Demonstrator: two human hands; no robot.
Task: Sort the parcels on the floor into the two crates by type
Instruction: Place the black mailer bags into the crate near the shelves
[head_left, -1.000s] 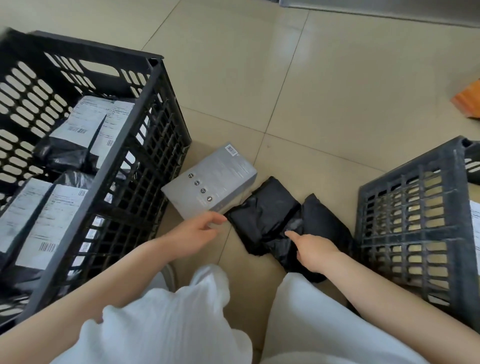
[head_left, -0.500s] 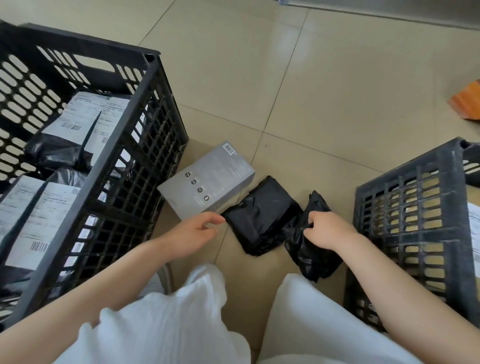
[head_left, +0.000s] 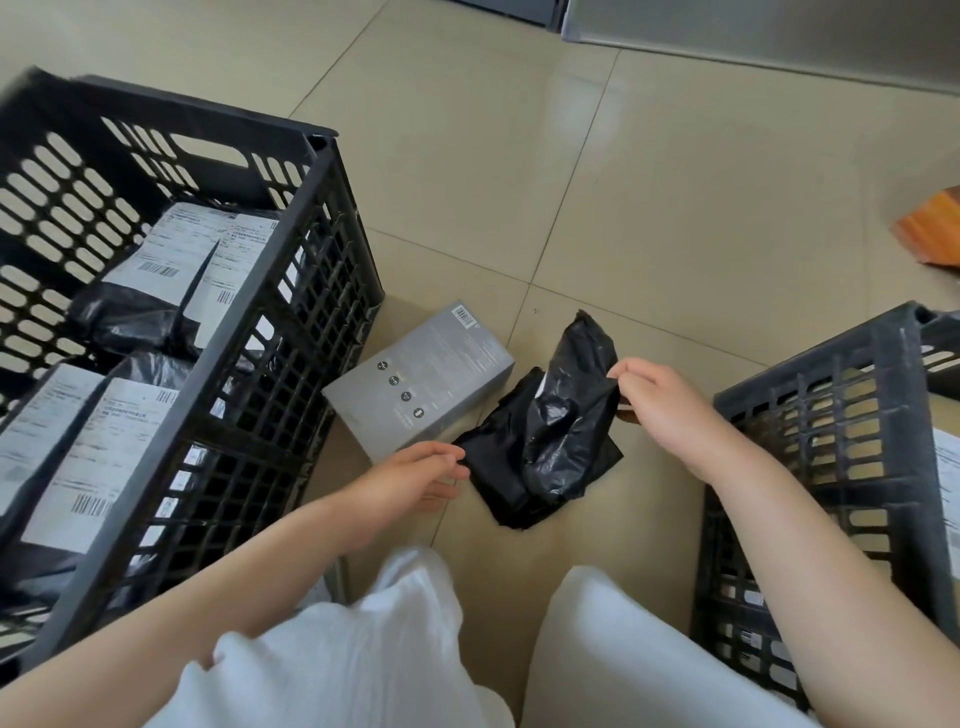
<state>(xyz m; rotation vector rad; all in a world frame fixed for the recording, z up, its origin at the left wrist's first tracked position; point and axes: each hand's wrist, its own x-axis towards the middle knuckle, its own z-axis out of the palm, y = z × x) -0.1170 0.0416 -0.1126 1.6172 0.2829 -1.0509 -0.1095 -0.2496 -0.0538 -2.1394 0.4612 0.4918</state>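
My right hand (head_left: 655, 400) pinches the edge of a black plastic parcel (head_left: 569, 415) and holds it tilted up off the tiled floor. A second black parcel (head_left: 498, 457) lies flat beneath it. My left hand (head_left: 415, 475) hovers open beside that lower parcel, fingertips at its left corner. A grey cardboard box (head_left: 418, 379) rests on the floor between the parcels and the left black crate (head_left: 270, 275), which holds several black parcels with white labels. The right dark crate (head_left: 810, 410) stands by my right forearm; its contents are mostly out of view.
An orange object (head_left: 932, 234) lies at the right edge of the floor. A grey cabinet base (head_left: 753, 31) runs along the top. My white-clothed knees (head_left: 363, 649) fill the bottom of the view between the crates.
My right hand gripped the right-hand black parcel and lifted it up and over the other one. My left hand stayed near the box's front corner.
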